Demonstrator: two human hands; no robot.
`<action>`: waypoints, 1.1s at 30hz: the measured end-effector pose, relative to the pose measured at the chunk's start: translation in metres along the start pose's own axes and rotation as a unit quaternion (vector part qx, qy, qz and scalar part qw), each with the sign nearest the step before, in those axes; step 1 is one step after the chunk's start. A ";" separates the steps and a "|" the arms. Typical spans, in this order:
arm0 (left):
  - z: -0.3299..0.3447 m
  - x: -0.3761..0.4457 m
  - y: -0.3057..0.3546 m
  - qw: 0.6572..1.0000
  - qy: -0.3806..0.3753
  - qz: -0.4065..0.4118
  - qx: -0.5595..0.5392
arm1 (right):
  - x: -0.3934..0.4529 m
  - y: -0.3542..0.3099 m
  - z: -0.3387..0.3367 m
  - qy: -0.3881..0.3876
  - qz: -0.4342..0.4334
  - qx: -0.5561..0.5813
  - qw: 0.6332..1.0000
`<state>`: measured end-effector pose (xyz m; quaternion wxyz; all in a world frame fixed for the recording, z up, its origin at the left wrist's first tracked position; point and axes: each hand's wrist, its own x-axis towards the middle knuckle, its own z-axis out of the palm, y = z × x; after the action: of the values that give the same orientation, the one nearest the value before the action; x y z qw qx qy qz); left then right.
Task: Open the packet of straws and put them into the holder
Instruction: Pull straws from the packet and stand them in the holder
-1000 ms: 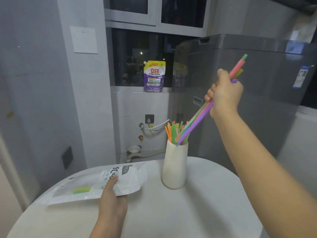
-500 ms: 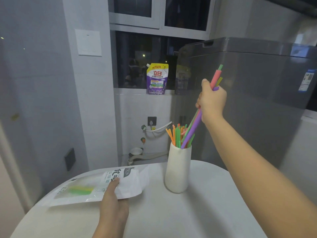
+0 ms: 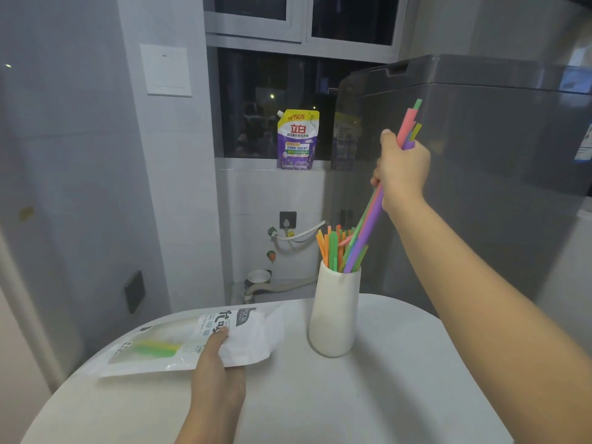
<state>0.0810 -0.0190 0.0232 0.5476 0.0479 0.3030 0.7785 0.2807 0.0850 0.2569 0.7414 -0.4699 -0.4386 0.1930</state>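
Holder, centre frame, already stocked. Right hand is closed around a straw bundle, lower ends entering the holder. Left hand pins the opened packet, lower left; a few straws remain inside.

The right hand covers the middle of its straw bundle, whose lower ends vanish inside the white holder. The left hand hides part of the packet; its small print is unreadable.
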 end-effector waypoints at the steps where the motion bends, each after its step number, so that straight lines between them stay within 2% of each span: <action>1: 0.000 0.000 0.000 1.000 0.001 -0.001 0.003 | 0.001 -0.002 0.000 0.001 -0.001 -0.003 1.000; 9: 0.001 -0.001 0.000 1.000 -0.002 -0.008 -0.006 | 0.009 -0.011 0.003 -0.023 0.003 -0.013 1.000; 15: 0.000 -0.002 0.002 1.000 0.007 -0.009 -0.008 | 0.010 -0.007 0.011 -0.005 -0.011 -0.026 1.000; 22: 0.003 -0.001 0.003 1.000 0.001 -0.001 0.003 | 0.005 0.003 0.025 0.025 -0.067 -0.039 0.997; 33: 0.006 -0.002 0.004 1.000 0.011 -0.005 0.009 | -0.014 0.021 0.027 0.014 -0.138 -0.047 0.989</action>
<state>0.0811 -0.0192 0.0305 0.5477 0.0422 0.3163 0.7734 0.2533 0.0990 0.2368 0.7442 -0.4421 -0.4971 0.0611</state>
